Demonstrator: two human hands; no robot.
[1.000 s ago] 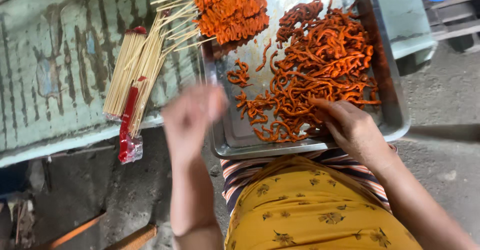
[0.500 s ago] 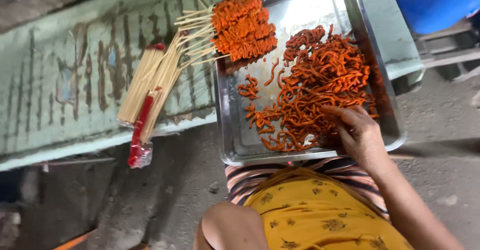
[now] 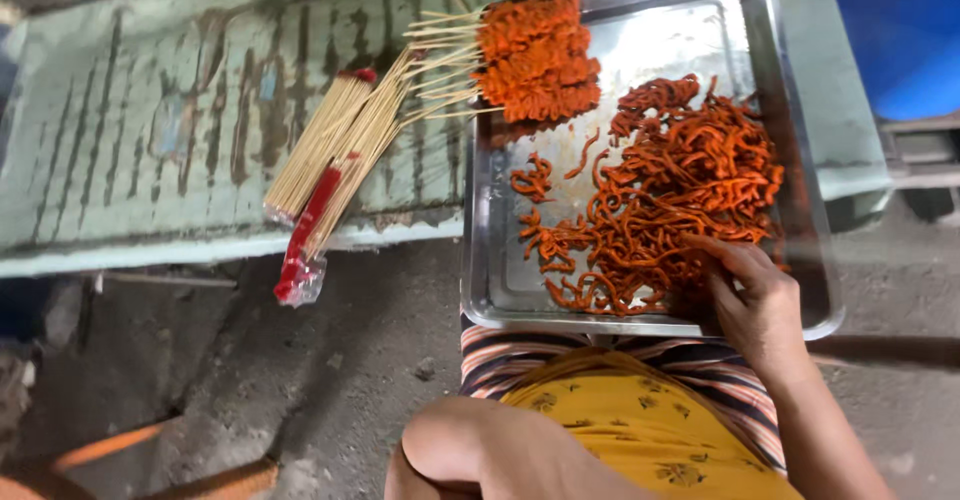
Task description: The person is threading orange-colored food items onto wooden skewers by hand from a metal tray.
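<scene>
Orange strips (image 3: 660,200) lie under right-hand fingers (image 3: 722,256); fingers curled, prob. pinching some; left hand unseen.

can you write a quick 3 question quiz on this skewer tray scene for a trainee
1. True or false: the right hand rests on the loose orange strips in the metal tray.
2. Where do the filled skewers lie? A) tray's far-left corner B) on the ground C) on the lap
3. What lies on the green bench left of the tray?

Key: 1 true; 2 A; 3 a bundle of bare bamboo sticks in a red-ended wrapper.
</scene>
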